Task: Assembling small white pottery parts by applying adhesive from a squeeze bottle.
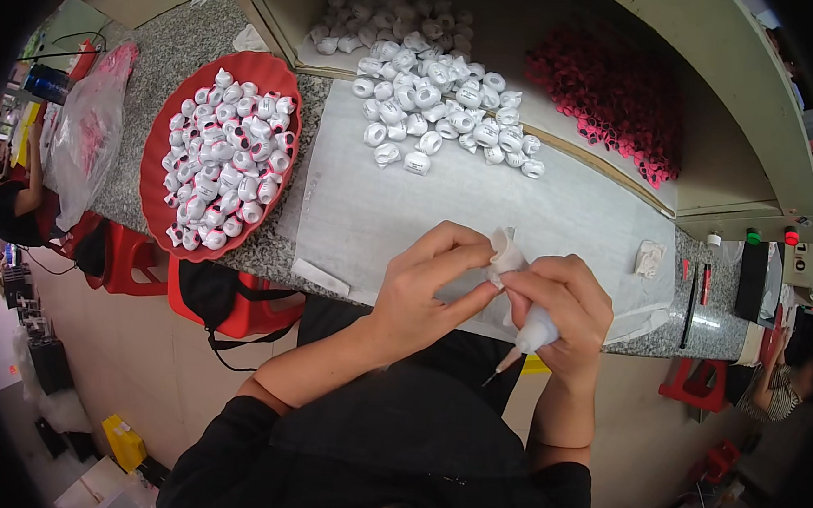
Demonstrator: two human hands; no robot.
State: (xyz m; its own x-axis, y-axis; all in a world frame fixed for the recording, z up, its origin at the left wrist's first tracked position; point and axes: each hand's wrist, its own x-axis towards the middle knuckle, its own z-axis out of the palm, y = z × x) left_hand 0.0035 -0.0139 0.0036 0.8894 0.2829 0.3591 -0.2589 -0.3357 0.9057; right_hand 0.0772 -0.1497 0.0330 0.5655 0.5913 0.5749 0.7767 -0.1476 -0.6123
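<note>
Black clothing, six o'clock: mine. Left hand: I pinch one white hollow piece, near centre, seemingly unfinished. Right hand: I grasp a white bottle, nozzle toward seven. Red tray, ten o'clock: pink-trimmed pieces, many, presumably done. Remaining, by my judgement: plain white pile, twelve o'clock; pink parts, one o'clock, heaped, plentiful.

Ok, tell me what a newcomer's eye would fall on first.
Likely the scalloped red tray at left, heaped with small white-and-pink pieces, and the pile of bright pink pieces at upper right. Then the small round white pieces at top centre, above the bare left hand and right hand.
</note>
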